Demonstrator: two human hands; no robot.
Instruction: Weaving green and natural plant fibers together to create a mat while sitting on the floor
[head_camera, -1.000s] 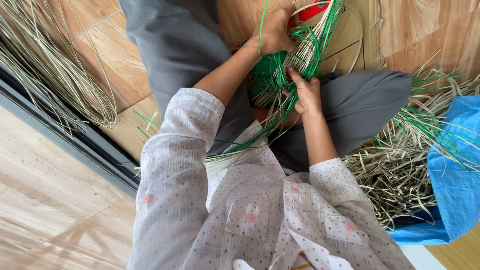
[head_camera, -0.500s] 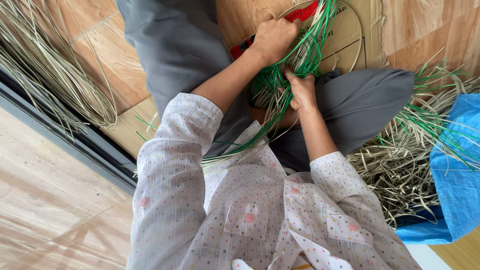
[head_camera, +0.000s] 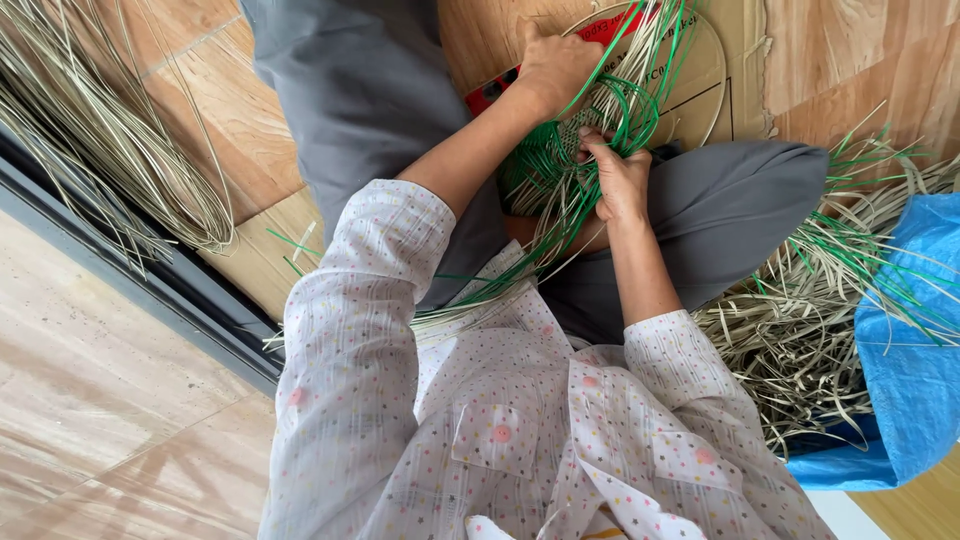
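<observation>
— Wood-look floor (head_camera: 230, 110) all round, and a dark door track (head_camera: 150, 270) cutting across on the left. Where's the weaving?

— On the lap, far middle: green and pale strips (head_camera: 560, 170), over a cardboard sheet (head_camera: 700, 80).

— Hands?

— Left hand (head_camera: 555, 65) is clenched on strips at the far edge. Right hand (head_camera: 622, 180) pinches a green strip just near of it.

— Room to move?

— Tight. Loose strips (head_camera: 800, 340) and a blue sack (head_camera: 915, 350) crowd the right; a pale bundle (head_camera: 100, 130) lies left.
</observation>
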